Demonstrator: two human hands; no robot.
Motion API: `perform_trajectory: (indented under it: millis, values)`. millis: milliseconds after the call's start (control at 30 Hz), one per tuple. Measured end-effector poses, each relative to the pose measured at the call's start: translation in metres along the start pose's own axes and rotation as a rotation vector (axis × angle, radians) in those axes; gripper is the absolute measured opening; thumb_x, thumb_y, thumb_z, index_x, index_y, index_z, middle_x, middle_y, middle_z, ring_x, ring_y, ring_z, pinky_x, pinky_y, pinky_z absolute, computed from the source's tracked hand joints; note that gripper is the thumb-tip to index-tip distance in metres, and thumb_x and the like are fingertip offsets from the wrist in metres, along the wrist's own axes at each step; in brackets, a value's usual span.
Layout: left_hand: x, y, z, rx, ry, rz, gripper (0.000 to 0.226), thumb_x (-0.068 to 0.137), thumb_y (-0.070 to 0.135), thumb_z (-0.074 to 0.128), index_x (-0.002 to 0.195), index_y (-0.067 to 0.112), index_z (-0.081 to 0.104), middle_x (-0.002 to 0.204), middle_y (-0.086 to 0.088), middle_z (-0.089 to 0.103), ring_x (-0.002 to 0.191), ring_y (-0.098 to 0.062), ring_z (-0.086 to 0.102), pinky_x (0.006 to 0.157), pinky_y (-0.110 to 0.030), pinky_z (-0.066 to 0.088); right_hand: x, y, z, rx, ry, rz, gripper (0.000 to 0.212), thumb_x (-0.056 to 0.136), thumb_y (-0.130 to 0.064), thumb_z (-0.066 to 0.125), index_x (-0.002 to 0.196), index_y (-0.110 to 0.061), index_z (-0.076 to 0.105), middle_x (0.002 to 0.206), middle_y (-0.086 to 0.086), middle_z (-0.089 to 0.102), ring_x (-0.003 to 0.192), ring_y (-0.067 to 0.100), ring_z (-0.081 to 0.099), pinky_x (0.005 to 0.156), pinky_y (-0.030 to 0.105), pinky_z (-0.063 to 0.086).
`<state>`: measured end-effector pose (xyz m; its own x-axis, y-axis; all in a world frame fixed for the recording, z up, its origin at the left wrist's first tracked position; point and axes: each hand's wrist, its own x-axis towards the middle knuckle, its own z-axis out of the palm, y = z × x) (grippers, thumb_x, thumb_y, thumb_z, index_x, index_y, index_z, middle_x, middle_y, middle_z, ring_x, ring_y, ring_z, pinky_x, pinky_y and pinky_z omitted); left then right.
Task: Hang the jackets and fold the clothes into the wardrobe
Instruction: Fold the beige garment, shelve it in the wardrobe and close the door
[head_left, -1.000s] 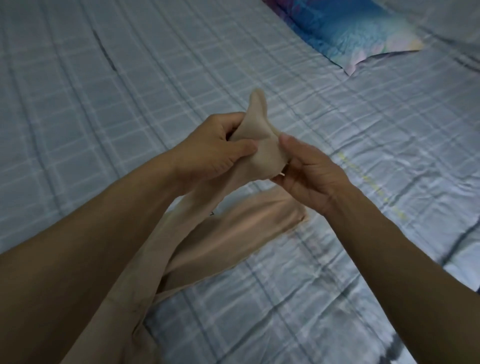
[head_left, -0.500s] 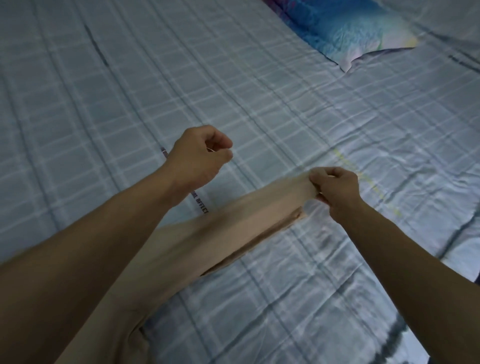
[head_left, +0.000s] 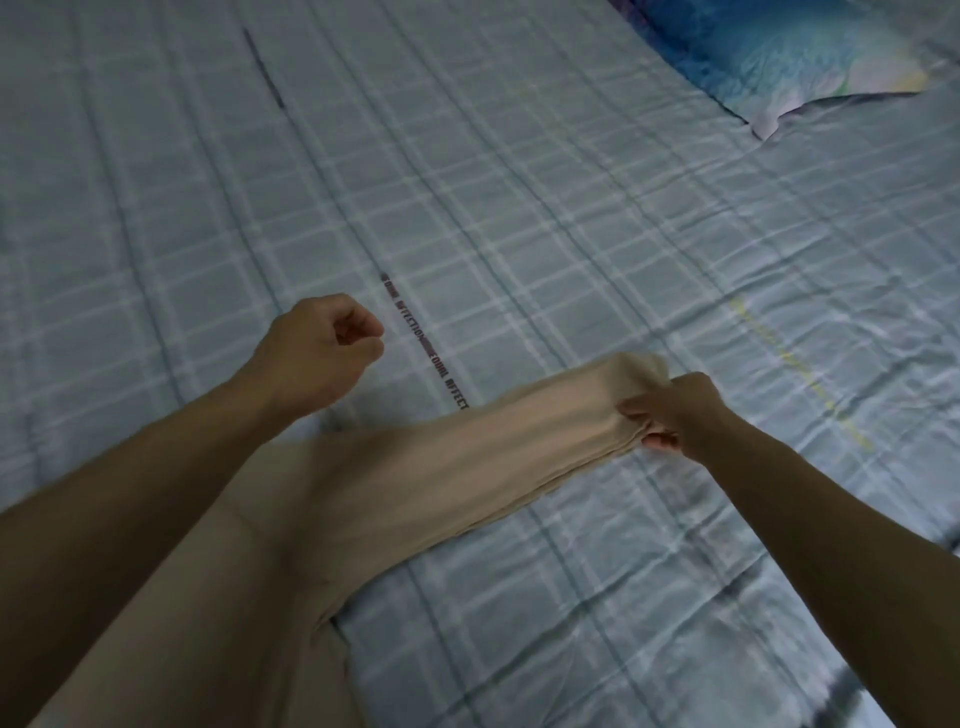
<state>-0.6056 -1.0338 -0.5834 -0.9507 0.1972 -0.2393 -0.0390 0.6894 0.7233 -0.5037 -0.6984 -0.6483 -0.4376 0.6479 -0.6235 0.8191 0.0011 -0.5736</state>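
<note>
On the bed (head_left: 519, 208), the right hand (head_left: 680, 410) pinches the end of a beige garment (head_left: 467, 467) — the left hand (head_left: 317, 353) is a fist holding nothing.

Across the pale blue checked sheet the beige garment runs as a long, flattened band from the lower left, passing under the left forearm, up to the right hand, whose fingers (head_left: 636, 415) and thumb are clamped on its bunched end. Whether that end is lifted off the sheet or resting on it I cannot tell. The left hand hovers apart from the garment, its fingers (head_left: 363, 332) curled together against the palm, just beside a printed stripe of lettering (head_left: 426, 343) on the sheet. A blue patterned pillow (head_left: 779, 47) lies at the far right corner — well apart from both hands.
</note>
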Motion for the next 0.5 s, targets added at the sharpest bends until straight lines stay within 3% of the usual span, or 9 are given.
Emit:
perform_trajectory:
  millis: [133,233,300,400,500]
  values:
    - [-0.012,-0.041,-0.034,0.130,0.084,-0.042,0.005,0.090,0.019,0.068,0.095,0.019,0.070,0.087,0.006,0.067,0.082,-0.016,0.064,0.069,-0.026,0.046,-0.008,-0.001,0.011,0.036,-0.001,-0.155,0.034,0.072,0.001,0.079,0.101,0.010,0.065,0.081,0.018,0.064,0.067,0.027,0.061,0.057,0.032,0.050]
    - [-0.030,-0.076,-0.051,0.257,0.123,-0.059,0.005,0.090,0.018,0.065,0.093,0.018,0.069,0.088,0.000,0.068,0.082,-0.023,0.064,0.077,-0.034,0.051,-0.036,-0.018,0.036,0.010,0.010,-0.395,0.011,0.077,-0.005,0.072,0.078,0.004,0.066,0.069,0.011,0.061,0.067,0.023,0.059,0.061,0.038,0.049]
    - [-0.048,-0.096,-0.055,0.381,0.144,-0.027,0.007,0.090,0.019,0.062,0.086,0.018,0.068,0.085,-0.002,0.069,0.078,-0.024,0.063,0.074,-0.035,0.051,-0.060,-0.032,0.055,0.025,-0.018,-0.549,0.019,0.077,-0.011,0.068,0.075,0.006,0.062,0.070,0.012,0.059,0.067,0.022,0.056,0.059,0.038,0.044]
    - [-0.078,-0.120,-0.050,0.595,-0.017,-0.010,0.017,0.094,0.030,0.055,0.081,0.024,0.062,0.087,-0.002,0.069,0.076,-0.022,0.060,0.070,-0.034,0.049,-0.102,-0.050,0.076,0.078,-0.090,-0.744,0.015,0.075,-0.004,0.054,0.082,0.009,0.057,0.070,0.011,0.054,0.064,0.021,0.050,0.056,0.036,0.040]
    - [-0.104,-0.141,-0.040,0.707,-0.278,0.016,0.029,0.088,0.057,0.041,0.093,0.032,0.055,0.104,0.001,0.066,0.095,-0.022,0.059,0.082,-0.037,0.050,-0.147,-0.061,0.084,0.155,-0.190,-0.874,0.009,0.074,0.000,0.051,0.079,-0.003,0.058,0.070,0.006,0.054,0.064,0.018,0.052,0.054,0.031,0.042]
